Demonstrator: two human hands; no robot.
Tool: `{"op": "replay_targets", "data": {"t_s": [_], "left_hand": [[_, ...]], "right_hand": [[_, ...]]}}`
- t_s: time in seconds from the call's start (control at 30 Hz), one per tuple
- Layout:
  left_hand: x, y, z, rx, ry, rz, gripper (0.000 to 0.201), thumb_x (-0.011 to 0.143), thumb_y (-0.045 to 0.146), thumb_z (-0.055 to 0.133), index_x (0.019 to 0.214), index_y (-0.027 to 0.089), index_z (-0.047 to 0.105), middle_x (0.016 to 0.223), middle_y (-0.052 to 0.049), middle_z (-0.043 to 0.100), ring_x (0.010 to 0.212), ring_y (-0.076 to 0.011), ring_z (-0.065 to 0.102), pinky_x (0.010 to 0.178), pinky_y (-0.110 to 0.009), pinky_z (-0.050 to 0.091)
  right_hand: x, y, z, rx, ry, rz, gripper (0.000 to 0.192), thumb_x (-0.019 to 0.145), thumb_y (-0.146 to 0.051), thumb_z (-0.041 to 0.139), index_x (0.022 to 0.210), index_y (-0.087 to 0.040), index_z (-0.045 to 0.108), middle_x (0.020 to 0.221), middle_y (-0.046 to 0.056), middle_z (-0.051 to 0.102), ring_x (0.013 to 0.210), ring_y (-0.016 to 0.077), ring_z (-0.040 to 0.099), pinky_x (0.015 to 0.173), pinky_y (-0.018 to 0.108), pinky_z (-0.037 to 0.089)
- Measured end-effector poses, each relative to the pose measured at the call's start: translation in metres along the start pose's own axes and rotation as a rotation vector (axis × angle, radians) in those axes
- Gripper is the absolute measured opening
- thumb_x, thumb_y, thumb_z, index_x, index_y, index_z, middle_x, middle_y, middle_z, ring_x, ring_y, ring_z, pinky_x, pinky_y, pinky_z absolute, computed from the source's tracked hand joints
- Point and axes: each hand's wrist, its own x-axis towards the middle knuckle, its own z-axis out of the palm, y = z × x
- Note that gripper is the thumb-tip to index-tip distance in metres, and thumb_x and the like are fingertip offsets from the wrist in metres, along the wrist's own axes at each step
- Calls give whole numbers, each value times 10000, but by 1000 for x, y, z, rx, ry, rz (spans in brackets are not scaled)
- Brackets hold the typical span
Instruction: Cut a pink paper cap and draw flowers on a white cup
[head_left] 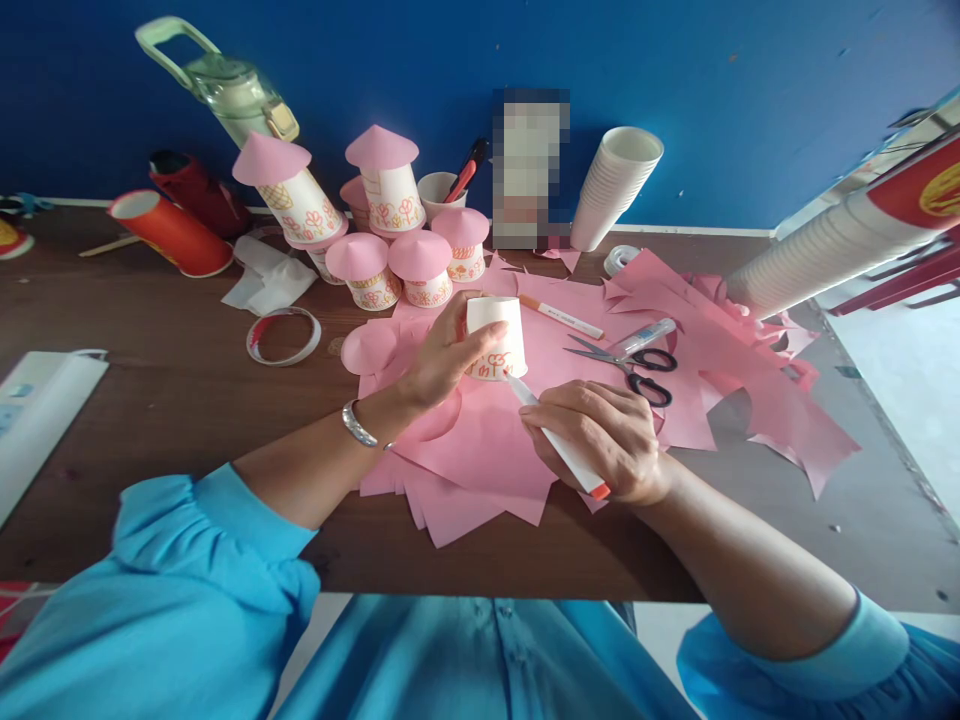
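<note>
My left hand (pixel 441 355) grips an upside-down white paper cup (pixel 498 334) that stands on pink paper sheets (pixel 480 440). Orange flower drawings show on the cup's side. My right hand (pixel 604 435) holds a white marker (pixel 559 440) with an orange end, its tip touching the cup's lower edge. A pink paper cone (pixel 367 348) lies just left of my left hand.
Several finished cup houses with pink cone roofs (pixel 390 235) stand behind. Scissors (pixel 630 362), a second marker (pixel 562 316) and a glue tube (pixel 646 338) lie to the right. Tape rolls (pixel 283 336), cup stacks (pixel 615 185), red cups (pixel 174 232) and a water bottle (pixel 225 85) surround them.
</note>
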Motion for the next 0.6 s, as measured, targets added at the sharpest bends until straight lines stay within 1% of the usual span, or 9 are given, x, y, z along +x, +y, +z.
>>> {"op": "replay_targets", "data": {"t_s": [0.13,0.27,0.43,0.6], "left_hand": [[0,2,0,14,-3,-12,282,921,454,683,1041,225,571,1068,-70,657,1032,-262,623,809,-379,537],[-1,2,-1,21,-15,-23,281,927,456,675,1031,223,557,1080,-69,646,1014,-252,630,815,-387,551],[0,-3,-4,45,-24,-9,291,941,475,679,1045,228,566,1033,-45,636,972,-232,626,799,-379,563],[0,-3,-6,80,-35,-2,287,957,477,665,1045,226,560,1027,-47,631,969,-235,623,801,-382,550]], "right_hand": [[0,1,0,-3,-7,-16,187,950,-60,685,1106,-156,648,828,28,721,695,155,701,606,300,614],[0,1,0,5,-13,-24,203,935,-45,701,1108,-138,651,835,41,725,699,164,700,610,310,612],[0,2,0,5,-4,-18,224,914,-25,714,1101,-133,656,840,45,722,695,165,693,608,310,604],[0,3,-1,11,5,-6,224,908,-31,712,1100,-135,663,853,49,718,701,168,690,615,309,599]]}}
